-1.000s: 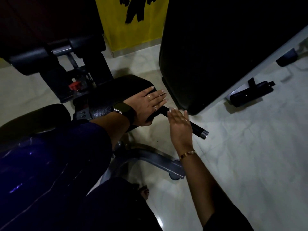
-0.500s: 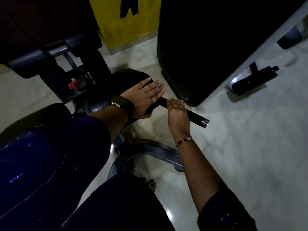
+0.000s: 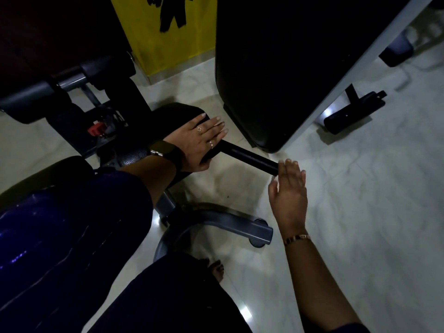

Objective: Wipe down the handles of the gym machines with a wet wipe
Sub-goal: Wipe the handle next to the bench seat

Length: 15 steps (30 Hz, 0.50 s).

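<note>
I see my left hand lying flat on the black pad, fingers straight and gripping nothing. The handle sticks out from under its fingertips toward 4 o'clock. My right hand sits at the handle's free end, on its 4 o'clock side, fingers straight and holding nothing. I cannot tell whether it touches the end.

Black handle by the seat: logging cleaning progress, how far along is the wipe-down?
Done: cannot tell; no wipe is visible. In hand: right hand open at the tip of the black handle, left hand flat on the seat pad. Left: likely the other handle beyond the backrest.
</note>
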Each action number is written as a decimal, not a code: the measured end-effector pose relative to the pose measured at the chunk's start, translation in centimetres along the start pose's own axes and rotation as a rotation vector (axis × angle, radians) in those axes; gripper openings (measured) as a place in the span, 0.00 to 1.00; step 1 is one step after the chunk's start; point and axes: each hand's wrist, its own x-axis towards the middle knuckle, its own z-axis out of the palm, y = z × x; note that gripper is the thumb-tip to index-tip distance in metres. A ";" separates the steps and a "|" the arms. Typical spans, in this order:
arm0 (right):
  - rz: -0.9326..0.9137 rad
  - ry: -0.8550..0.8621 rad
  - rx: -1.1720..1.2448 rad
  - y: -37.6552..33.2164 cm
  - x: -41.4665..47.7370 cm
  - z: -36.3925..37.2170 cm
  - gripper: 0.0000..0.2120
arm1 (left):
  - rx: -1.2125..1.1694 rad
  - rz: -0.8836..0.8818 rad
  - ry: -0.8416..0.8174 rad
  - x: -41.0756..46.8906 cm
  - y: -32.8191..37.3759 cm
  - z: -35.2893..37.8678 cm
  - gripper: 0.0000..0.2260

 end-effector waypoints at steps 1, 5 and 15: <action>0.092 -0.039 0.069 -0.3 0.9 0.0 0.24 | 0.005 0.001 0.000 0.0 -0.1 0.0 0.37; 0.289 -0.101 0.304 -0.5 2.2 0.2 0.25 | 0.011 0.004 0.006 -0.1 0.1 0.1 0.37; 0.296 0.097 0.415 -4.2 -2.3 1.0 0.26 | 0.009 0.004 0.013 0.0 0.0 0.4 0.37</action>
